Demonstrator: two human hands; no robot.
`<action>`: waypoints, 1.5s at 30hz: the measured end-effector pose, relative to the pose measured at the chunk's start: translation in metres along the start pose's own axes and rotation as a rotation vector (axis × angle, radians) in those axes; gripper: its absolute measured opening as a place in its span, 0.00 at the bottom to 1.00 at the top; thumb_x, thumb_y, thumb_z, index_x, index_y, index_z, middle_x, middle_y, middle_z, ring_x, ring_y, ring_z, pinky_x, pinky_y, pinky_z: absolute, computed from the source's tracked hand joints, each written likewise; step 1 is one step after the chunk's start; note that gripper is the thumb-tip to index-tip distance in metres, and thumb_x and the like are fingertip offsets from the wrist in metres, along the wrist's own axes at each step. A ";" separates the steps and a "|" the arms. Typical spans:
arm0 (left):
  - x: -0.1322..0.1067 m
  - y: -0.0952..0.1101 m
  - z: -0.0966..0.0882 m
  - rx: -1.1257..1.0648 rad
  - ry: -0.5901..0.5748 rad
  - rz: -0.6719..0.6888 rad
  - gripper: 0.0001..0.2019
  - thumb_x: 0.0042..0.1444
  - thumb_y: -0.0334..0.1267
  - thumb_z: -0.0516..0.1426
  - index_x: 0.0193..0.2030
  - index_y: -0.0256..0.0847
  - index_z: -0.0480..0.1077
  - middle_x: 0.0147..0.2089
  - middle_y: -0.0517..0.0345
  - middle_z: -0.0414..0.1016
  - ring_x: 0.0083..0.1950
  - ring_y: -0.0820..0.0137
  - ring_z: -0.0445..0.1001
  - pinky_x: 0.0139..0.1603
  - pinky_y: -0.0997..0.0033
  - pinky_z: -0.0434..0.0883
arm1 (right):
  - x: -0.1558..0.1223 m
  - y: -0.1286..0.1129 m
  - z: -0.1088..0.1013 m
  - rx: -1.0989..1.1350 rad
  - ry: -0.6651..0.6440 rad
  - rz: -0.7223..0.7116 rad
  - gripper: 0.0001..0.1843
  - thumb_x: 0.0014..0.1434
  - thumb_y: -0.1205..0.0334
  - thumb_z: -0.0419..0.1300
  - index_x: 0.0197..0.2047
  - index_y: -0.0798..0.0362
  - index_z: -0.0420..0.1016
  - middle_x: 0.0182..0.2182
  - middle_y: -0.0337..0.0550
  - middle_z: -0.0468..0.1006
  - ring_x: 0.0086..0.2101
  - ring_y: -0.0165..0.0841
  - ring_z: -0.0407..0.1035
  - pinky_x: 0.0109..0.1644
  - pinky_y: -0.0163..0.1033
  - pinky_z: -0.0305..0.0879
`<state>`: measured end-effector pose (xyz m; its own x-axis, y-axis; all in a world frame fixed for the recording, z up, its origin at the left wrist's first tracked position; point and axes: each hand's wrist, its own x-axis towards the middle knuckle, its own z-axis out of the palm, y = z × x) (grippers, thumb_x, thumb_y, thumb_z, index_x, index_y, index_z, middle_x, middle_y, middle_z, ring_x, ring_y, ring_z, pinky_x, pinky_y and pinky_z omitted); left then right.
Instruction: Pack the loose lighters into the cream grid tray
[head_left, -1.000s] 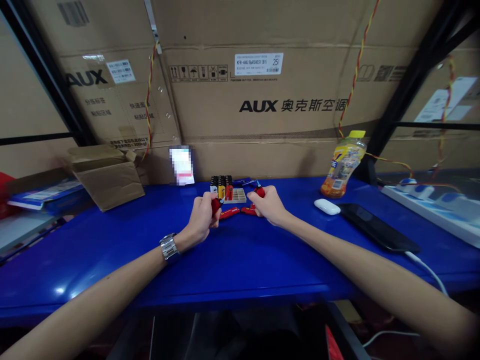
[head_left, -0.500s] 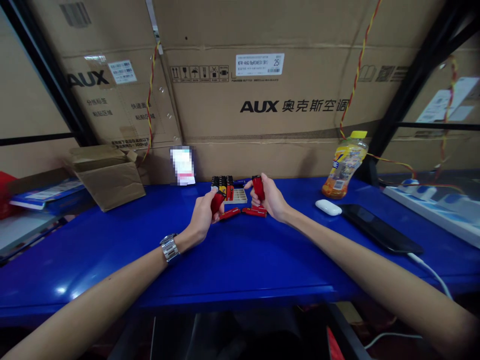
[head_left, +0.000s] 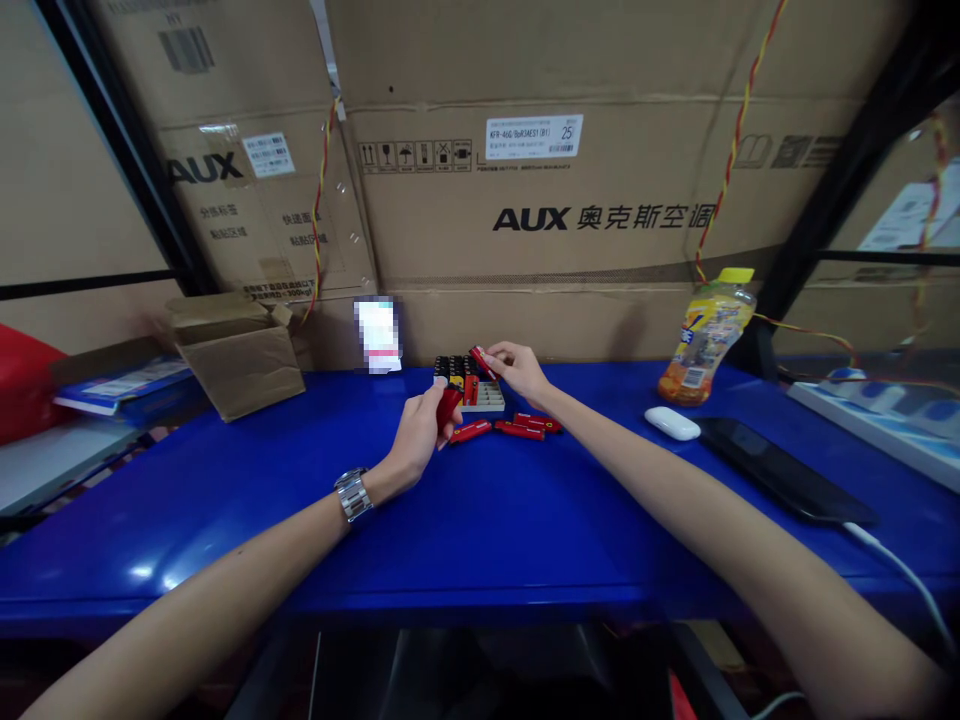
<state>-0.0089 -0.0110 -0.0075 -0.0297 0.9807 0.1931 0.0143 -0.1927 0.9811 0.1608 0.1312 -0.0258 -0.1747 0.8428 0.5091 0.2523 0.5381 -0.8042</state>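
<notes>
My left hand (head_left: 421,432) is closed around a red lighter (head_left: 448,404), in front of the tray; whether it holds more than one is hidden. Between the fingertips of my right hand (head_left: 519,370) is another red lighter (head_left: 481,360), tilted above the back of the tray. The pale tray (head_left: 491,398) is divided into small compartments. Several black-topped lighters (head_left: 454,364) stand in its left part, with red and yellow bodies showing, while compartments on its right show no lighter. Several loose red lighters (head_left: 520,431) lie on the table just in front.
Behind the blue table (head_left: 480,530) rise large cardboard boxes (head_left: 600,270). A small open carton (head_left: 247,370) and a lit, blurred screen (head_left: 379,335) are to the left. On the right are a drink bottle (head_left: 705,345), white earbud case (head_left: 672,423), black phone (head_left: 780,470) and power strip (head_left: 877,430).
My right hand has shifted over the tray, its lighter now pinched at the fingertips and tilted. More loose red lighters show on the table. My left hand keeps its grip; the view has shifted slightly.
</notes>
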 end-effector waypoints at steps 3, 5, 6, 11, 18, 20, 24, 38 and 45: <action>0.001 -0.001 0.000 -0.002 -0.005 -0.004 0.26 0.62 0.51 0.46 0.19 0.37 0.67 0.13 0.61 0.58 0.14 0.78 0.56 0.15 0.75 0.54 | 0.006 0.008 0.005 -0.047 0.060 0.042 0.07 0.50 0.60 0.61 0.31 0.54 0.69 0.21 0.36 0.71 0.24 0.28 0.62 0.31 0.35 0.57; 0.001 -0.001 0.000 -0.003 -0.002 -0.015 0.27 0.63 0.51 0.46 0.19 0.37 0.67 0.13 0.61 0.59 0.14 0.78 0.56 0.15 0.75 0.54 | 0.007 0.011 0.006 -0.104 0.080 0.061 0.07 0.50 0.61 0.61 0.28 0.53 0.66 0.20 0.35 0.71 0.24 0.28 0.62 0.30 0.34 0.57; 0.001 -0.001 0.000 -0.002 0.000 -0.022 0.27 0.63 0.51 0.46 0.19 0.37 0.67 0.13 0.61 0.59 0.14 0.78 0.57 0.15 0.75 0.54 | 0.007 0.012 0.006 -0.140 0.075 0.062 0.08 0.49 0.61 0.61 0.27 0.52 0.64 0.19 0.34 0.70 0.23 0.28 0.62 0.30 0.34 0.56; 0.001 0.000 0.000 0.002 0.001 -0.026 0.26 0.62 0.51 0.46 0.19 0.37 0.67 0.14 0.61 0.60 0.15 0.77 0.57 0.16 0.75 0.55 | 0.003 0.012 0.001 -0.277 -0.080 0.002 0.09 0.49 0.63 0.61 0.26 0.51 0.63 0.18 0.35 0.72 0.23 0.29 0.63 0.31 0.35 0.57; 0.002 -0.003 0.000 0.040 0.011 0.047 0.25 0.64 0.52 0.46 0.24 0.36 0.67 0.17 0.62 0.60 0.17 0.78 0.58 0.19 0.75 0.57 | -0.008 -0.011 -0.008 -0.388 0.105 -0.086 0.10 0.56 0.54 0.59 0.31 0.53 0.70 0.27 0.43 0.76 0.29 0.33 0.68 0.36 0.39 0.60; 0.003 -0.007 0.000 0.067 0.015 0.124 0.22 0.63 0.52 0.47 0.27 0.37 0.67 0.20 0.62 0.61 0.19 0.77 0.59 0.21 0.75 0.59 | -0.018 -0.029 -0.010 -0.288 0.021 -0.109 0.17 0.60 0.50 0.54 0.27 0.53 0.70 0.22 0.41 0.74 0.25 0.31 0.66 0.33 0.38 0.60; 0.006 -0.014 0.000 0.129 0.013 0.274 0.12 0.61 0.47 0.53 0.34 0.39 0.63 0.27 0.63 0.64 0.25 0.76 0.64 0.27 0.75 0.63 | -0.043 -0.066 -0.009 0.003 -0.304 -0.059 0.24 0.60 0.44 0.52 0.23 0.53 0.68 0.18 0.38 0.69 0.22 0.29 0.64 0.28 0.36 0.60; 0.005 -0.018 -0.008 0.822 -0.079 0.439 0.11 0.59 0.40 0.52 0.44 0.37 0.69 0.44 0.46 0.72 0.45 0.59 0.68 0.48 0.55 0.66 | -0.020 -0.046 -0.038 -0.049 -0.198 -0.086 0.14 0.57 0.51 0.57 0.28 0.53 0.67 0.24 0.40 0.72 0.22 0.28 0.64 0.27 0.36 0.58; -0.002 -0.024 -0.012 1.079 -0.126 0.382 0.15 0.54 0.50 0.55 0.36 0.39 0.70 0.37 0.45 0.71 0.38 0.55 0.67 0.38 0.57 0.64 | -0.012 -0.015 -0.023 -0.461 -0.183 -0.234 0.08 0.60 0.61 0.55 0.30 0.52 0.69 0.23 0.40 0.72 0.25 0.31 0.63 0.32 0.37 0.55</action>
<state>-0.0211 -0.0091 -0.0316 0.2603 0.8720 0.4145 0.8507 -0.4102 0.3287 0.1814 0.1136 -0.0126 -0.4286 0.7062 0.5635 0.5703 0.6952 -0.4375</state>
